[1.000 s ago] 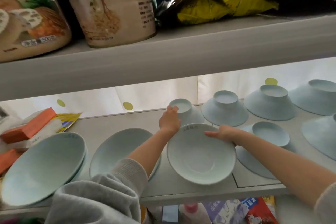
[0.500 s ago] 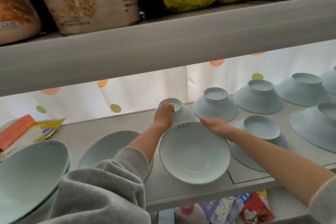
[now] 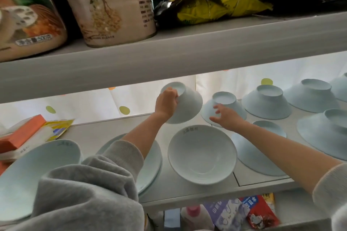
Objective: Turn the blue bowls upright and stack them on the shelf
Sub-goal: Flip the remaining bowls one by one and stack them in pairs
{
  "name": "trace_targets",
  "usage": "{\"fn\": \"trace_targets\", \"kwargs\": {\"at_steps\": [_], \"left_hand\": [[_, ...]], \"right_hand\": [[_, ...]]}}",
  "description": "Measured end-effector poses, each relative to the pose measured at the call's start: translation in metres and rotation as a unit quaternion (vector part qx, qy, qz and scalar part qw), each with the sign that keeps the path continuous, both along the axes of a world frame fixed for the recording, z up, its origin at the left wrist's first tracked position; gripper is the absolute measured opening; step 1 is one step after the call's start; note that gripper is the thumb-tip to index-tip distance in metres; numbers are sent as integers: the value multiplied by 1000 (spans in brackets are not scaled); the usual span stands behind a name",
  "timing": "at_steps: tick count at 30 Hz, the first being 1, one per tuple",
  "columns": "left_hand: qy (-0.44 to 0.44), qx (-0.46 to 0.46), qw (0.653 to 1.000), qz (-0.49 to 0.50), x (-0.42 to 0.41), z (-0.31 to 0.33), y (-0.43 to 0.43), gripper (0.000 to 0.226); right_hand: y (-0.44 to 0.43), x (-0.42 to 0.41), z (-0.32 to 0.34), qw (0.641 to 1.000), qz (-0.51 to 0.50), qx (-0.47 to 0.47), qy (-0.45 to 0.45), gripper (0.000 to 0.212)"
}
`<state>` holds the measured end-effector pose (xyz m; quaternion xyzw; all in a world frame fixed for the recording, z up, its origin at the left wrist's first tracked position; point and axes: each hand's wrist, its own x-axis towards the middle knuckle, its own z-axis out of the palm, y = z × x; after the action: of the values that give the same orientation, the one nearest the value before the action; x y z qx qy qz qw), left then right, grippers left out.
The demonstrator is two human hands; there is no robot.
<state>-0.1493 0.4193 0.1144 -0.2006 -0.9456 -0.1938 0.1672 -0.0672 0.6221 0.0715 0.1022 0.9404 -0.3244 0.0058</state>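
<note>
pale blue bowls point(image 3: 201, 153), grey sleeve point(image 3: 90, 189), dotted white curtain point(image 3: 90, 107)

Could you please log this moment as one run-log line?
left hand grips tilted bowl, off shelf | right hand open at inverted bowl | upright bowl on shelf

The person wears a grey sweatshirt of soft, slightly fuzzy knit. The left sleeve point(image 3: 90, 197) fills the lower left of the view in thick, rounded folds, and its cuff point(image 3: 122, 155) is bunched into a fat roll that ends partway up the arm. The left forearm point(image 3: 144, 137) is bare from that roll to the left grip point(image 3: 166, 104). The right sleeve point(image 3: 330, 191) shows only at the right edge: the same cloth, paler there, with a lighter band along its hem. The right forearm point(image 3: 272, 148) is bare from that hem to the right grip point(image 3: 227, 116).
</note>
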Motion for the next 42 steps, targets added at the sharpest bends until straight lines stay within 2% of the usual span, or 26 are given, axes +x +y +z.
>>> {"fn": "trace_targets", "kwargs": {"at_steps": [2,3,4,6,7,10,12,14,16,18,20,22,24,26,28,31,33,35,40,42], "left_hand": [[17,22,1000,-13,4,16,1,12],[21,37,999,-22,5,24,2,12],[20,54,998,-32,7,31,4,12],[7,85,995,-51,15,44,6,12],[-4,99,993,-61,19,50,7,12],[-39,131,987,-87,32,60,11,12],[-72,157,980,-98,42,63,13,14],[-125,199,965,-114,51,65,13,15],[-192,252,938,-137,60,67,12,13],[-260,307,903,-153,64,67,10,10],[-321,365,861,-151,66,66,7,8],[-375,413,819,-134,67,63,3,5],[-423,445,781,-116,70,59,1,4],[-459,453,758,-103,74,54,0,10],[-492,426,755,-83,79,51,0,13],[-572,384,724,-38,84,48,-6,26],[-608,350,712,-21,86,44,-12,46],[-620,311,720,-6,91,40,-15,56],[-633,325,702,25,100,29,-23,38],[-614,343,710,46,100,26,-27,35]], "right_hand": [[2,-4,9,998,-6,3,60,68],[4,-7,14,995,-24,-43,83,75],[7,-10,18,986,-52,-127,95,81],[10,-11,29,939,-111,-309,107,91],[11,-11,33,915,-127,-364,118,95],[16,-10,38,873,-121,-454,134,88],[19,-12,36,816,-101,-560,95,76],[23,-15,31,760,-85,-642,64,76],[26,-17,24,738,-79,-667,64,77],[25,-13,19,731,-72,-674,74,83],[21,-6,23,740,-54,-666,81,84],[20,-1,27,757,-44,-647,78,76],[21,2,32,794,-82,-597,74,66],[22,0,38,848,-136,-504,86,66],[23,-2,42,905,-165,-381,93,68],[21,-1,42,955,-170,-235,58,67],[22,-2,33,966,-172,-192,23,67],[20,-1,23,970,-176,-168,-3,70],[8,3,13,986,-135,-92,-34,68],[4,4,12,989,-127,-62,-42,67]]}}
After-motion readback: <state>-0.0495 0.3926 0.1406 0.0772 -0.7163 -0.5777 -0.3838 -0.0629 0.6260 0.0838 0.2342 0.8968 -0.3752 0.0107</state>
